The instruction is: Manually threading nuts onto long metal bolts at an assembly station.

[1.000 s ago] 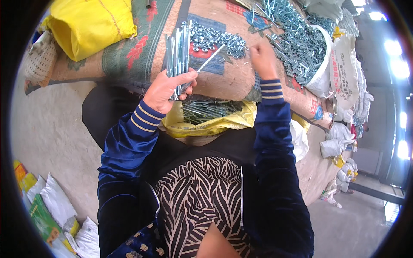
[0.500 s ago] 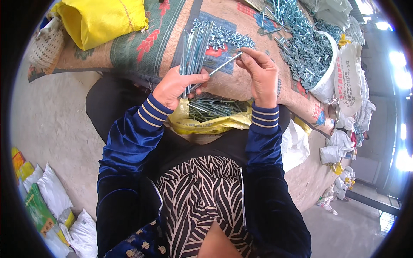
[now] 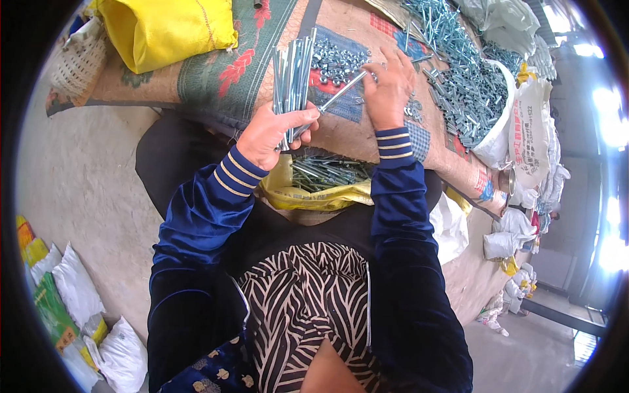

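A bundle of long silvery bolts (image 3: pixel 293 72) stands upright in my left hand (image 3: pixel 270 134), which is closed around its lower part. One more bolt (image 3: pixel 344 90) slants out from the thumb and fingers of that hand, up to the right. Its far end lies beside the thumb of my right hand (image 3: pixel 388 95), whose fingers reach forward and apart over the right edge of a pile of small metal nuts (image 3: pixel 334 57). Whether the right fingertips touch any nut is hard to see. Below the hands, a yellow bag (image 3: pixel 327 200) between my legs holds many dark long bolts (image 3: pixel 327 171).
A patterned cloth (image 3: pixel 249 46) covers the work surface. To the right lies a heap of metal sleeves and bolts (image 3: pixel 462 98) by a white sack (image 3: pixel 498 147). A large yellow bag (image 3: pixel 170 33) and a white woven basket (image 3: pixel 78 72) sit far left. White sacks (image 3: pixel 78 285) rest on the floor.
My right hand has opened from its pinch at the slanted bolt's end and moved slightly left and forward to the nuts. The left hand still holds the bundle and the slanted bolt.
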`<state>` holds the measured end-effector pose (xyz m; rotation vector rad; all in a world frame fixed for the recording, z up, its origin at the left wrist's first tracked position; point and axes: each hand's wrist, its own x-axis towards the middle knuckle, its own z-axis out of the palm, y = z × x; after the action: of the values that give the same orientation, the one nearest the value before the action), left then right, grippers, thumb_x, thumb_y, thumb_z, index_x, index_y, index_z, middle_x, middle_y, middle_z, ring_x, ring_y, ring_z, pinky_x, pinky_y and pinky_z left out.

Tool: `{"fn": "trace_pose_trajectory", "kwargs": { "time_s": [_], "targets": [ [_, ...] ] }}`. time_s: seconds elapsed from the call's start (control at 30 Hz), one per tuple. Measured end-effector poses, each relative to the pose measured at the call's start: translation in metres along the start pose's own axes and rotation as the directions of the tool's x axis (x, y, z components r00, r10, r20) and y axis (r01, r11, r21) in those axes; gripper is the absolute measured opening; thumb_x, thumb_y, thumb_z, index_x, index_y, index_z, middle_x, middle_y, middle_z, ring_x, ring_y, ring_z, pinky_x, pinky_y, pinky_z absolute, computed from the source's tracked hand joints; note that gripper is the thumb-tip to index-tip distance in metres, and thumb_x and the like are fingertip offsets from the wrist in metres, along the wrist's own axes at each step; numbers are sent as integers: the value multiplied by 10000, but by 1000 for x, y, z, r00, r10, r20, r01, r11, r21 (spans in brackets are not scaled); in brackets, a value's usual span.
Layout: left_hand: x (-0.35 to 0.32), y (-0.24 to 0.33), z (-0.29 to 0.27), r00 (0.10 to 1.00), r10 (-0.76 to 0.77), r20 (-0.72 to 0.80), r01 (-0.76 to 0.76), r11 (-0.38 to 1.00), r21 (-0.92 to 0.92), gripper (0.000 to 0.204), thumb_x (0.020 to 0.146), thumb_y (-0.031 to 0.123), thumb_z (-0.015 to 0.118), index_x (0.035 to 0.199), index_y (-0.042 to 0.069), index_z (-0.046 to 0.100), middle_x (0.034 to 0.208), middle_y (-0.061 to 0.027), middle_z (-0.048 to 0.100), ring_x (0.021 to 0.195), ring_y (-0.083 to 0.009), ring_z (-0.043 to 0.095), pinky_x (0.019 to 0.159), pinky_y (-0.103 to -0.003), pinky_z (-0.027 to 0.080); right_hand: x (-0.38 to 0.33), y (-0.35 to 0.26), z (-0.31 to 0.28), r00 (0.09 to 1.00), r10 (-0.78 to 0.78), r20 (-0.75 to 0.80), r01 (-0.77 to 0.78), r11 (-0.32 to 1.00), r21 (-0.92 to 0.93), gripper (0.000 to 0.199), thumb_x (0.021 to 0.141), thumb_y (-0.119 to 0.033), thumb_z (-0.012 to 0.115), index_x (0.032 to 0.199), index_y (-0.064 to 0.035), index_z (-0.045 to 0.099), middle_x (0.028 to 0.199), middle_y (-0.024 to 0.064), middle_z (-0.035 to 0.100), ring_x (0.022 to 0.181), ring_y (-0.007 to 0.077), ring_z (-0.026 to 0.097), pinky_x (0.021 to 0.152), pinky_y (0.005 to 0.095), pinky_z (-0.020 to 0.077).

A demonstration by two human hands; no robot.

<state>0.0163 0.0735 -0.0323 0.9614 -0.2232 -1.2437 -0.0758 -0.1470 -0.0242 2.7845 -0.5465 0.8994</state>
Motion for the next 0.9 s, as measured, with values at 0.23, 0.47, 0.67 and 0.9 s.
{"fn": "trace_pose_trajectory", "kwargs": {
  "time_s": [0.23, 0.47, 0.67, 0.9],
  "targets": [
    [2, 0, -1, 998, -53, 27, 51, 996, 77, 199, 815, 190, 689, 941, 71, 592, 755, -18, 584, 611, -77, 538, 488, -197, 368, -7, 1, -46, 788, 213, 578, -603, 72, 795, 116, 872, -81, 620, 928, 20, 630, 980, 103, 658, 793, 138, 630, 767, 266, 521],
    [6, -5, 5, 994, -77, 76, 68, 991, 118, 195, 824, 211, 684, 946, 86, 598, 750, 3, 580, 604, -73, 536, 476, -195, 356, -17, -6, -60, 795, 236, 558, -570, -22, 821, 112, 812, -54, 686, 889, 4, 628, 794, 33, 627, 725, 108, 612, 691, 233, 517],
    [-2, -1, 14, 1000, 25, 17, -26, 994, 109, 178, 867, 234, 640, 961, 86, 609, 761, 18, 606, 618, -63, 557, 463, -184, 357, -34, -41, -60, 667, 45, 744, -736, -115, 667, 130, 807, -71, 709, 886, -18, 621, 740, 22, 612, 656, 93, 569, 609, 211, 454],
    [-2, 3, 7, 995, -79, 65, 58, 958, 280, 169, 888, 241, 621, 920, 76, 618, 636, -4, 568, 510, -67, 492, 442, -202, 366, -25, -22, -72, 724, 153, 673, -656, -149, 740, 118, 805, -63, 711, 881, -19, 632, 732, 23, 611, 646, 95, 568, 594, 219, 459]
  ]
}}
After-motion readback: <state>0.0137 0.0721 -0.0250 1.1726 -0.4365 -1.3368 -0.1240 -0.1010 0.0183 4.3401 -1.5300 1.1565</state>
